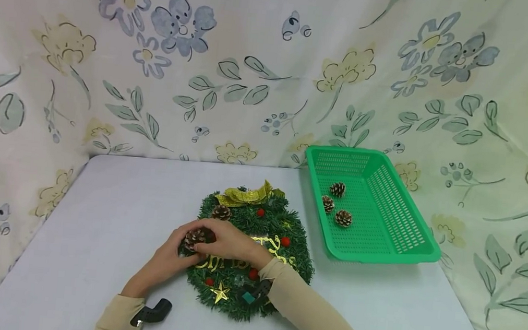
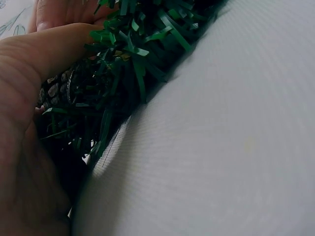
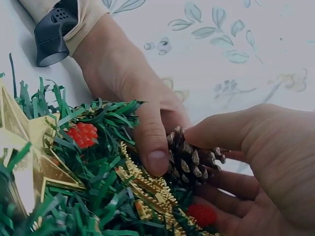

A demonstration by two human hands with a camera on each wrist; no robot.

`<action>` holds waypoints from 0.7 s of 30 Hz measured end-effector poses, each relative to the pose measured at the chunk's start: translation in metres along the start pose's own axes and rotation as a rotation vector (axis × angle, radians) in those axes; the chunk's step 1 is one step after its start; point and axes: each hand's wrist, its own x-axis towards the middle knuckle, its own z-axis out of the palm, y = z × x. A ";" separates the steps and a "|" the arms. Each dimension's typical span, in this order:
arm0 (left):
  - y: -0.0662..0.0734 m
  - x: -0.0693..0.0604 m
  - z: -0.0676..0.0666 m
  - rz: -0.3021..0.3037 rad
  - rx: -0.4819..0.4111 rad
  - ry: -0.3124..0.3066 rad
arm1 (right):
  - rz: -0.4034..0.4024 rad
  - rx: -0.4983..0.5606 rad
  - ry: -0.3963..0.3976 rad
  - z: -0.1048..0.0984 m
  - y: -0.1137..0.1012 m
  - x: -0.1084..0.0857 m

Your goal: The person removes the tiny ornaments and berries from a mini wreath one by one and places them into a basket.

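Observation:
A green Christmas wreath point(image 1: 297, 231) lies on the table with a gold bow point(image 1: 244, 197), red berries, gold lettering and a gold star point(image 1: 220, 293). At its left side my right hand point(image 1: 231, 242) holds a pine cone point(image 1: 193, 238) between thumb and fingers, down against the greenery. My left hand point(image 1: 171, 263) grips the wreath's left edge; in the right wrist view its thumb point(image 3: 152, 142) presses right beside the pine cone. The left wrist view shows green tinsel point(image 2: 133, 54) under that thumb. Another pine cone point(image 1: 221, 212) sits on the wreath just above.
A green plastic basket point(image 1: 406, 259) stands at the right back of the table, holding 3 pine cones point(image 1: 343, 218). White cloth covers the table point(image 1: 139, 191). Behind it hangs a floral curtain point(image 1: 255, 44).

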 end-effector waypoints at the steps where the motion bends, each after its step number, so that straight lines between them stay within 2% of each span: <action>1: 0.000 0.000 0.000 0.003 0.000 0.000 | 0.002 -0.003 0.000 -0.001 -0.001 -0.001; 14: 0.004 0.001 0.001 0.001 0.003 0.004 | -0.026 -0.040 0.014 -0.016 -0.011 -0.014; 21: 0.006 0.000 0.001 -0.017 0.019 0.013 | -0.034 0.013 0.009 -0.023 -0.012 -0.020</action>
